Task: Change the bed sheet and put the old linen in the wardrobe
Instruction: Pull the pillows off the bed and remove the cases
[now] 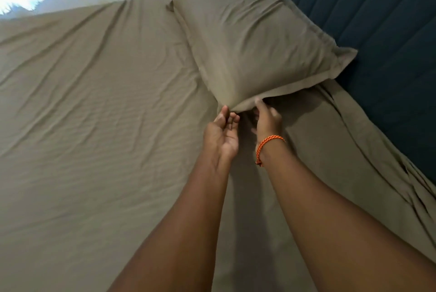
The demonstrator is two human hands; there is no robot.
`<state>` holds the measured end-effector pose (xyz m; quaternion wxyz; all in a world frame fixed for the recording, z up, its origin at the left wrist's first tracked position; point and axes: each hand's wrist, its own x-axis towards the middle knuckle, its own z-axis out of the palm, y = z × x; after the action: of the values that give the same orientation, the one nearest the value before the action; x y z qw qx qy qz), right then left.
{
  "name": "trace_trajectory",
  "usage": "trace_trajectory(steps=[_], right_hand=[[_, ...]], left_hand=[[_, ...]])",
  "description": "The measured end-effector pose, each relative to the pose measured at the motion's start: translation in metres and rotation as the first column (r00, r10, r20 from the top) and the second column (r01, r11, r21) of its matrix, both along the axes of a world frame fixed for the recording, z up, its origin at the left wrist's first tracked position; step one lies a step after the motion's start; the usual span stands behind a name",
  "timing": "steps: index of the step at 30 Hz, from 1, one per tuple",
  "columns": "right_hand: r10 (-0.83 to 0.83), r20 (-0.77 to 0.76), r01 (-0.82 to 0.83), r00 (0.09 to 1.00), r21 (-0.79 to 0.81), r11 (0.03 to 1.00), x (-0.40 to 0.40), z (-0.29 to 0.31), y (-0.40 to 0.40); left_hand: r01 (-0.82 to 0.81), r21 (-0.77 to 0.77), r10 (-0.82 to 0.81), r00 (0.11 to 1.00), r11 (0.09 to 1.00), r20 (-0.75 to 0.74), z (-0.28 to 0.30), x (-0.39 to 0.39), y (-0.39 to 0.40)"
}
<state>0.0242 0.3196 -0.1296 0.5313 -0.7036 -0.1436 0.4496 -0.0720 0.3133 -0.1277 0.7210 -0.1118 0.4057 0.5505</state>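
While left hand is pinching pillow corner, thumb above, fingers beneath, right hand is touching adjacent flange edge, fingers loosely spread.

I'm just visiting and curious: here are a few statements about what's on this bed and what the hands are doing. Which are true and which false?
1. Both hands are at the near corner of the pillow. True: the left hand and right hand both meet that corner.
2. The pillow lies at the foot of the bed, far from the headboard. False: it lies right beside the dark blue padded headboard.
3. The right wrist wears an orange braided band. True.
4. The bed sheet is white with stripes. False: it is plain greyish tan, matching the pillowcase.
5. The sheet is perfectly smooth. False: wrinkles run across it.
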Motion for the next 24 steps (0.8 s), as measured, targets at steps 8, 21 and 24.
trace_trajectory(steps=[8, 21, 24], right_hand=[[-0.259, -0.133, 0.250, 0.957, -0.084, 0.965, -0.019, 0.029, -0.005], [-0.251, 0.135, 0.268, 0.959, -0.128, 0.955, -0.063, 0.008, -0.123], [-0.168, 0.254, 0.215, 0.953, -0.172, 0.961, -0.077, 0.011, -0.178]], left_hand=[[-0.082, -0.071, 0.085, 0.996, 0.994, 0.038, 0.001, -0.043, -0.070], [0.099, -0.390, -0.378, 0.541, 0.916, -0.751, 0.012, -0.102, -0.075], [0.237, -0.316, -0.383, 0.342, 0.919, -0.858, 0.030, -0.119, -0.080]])
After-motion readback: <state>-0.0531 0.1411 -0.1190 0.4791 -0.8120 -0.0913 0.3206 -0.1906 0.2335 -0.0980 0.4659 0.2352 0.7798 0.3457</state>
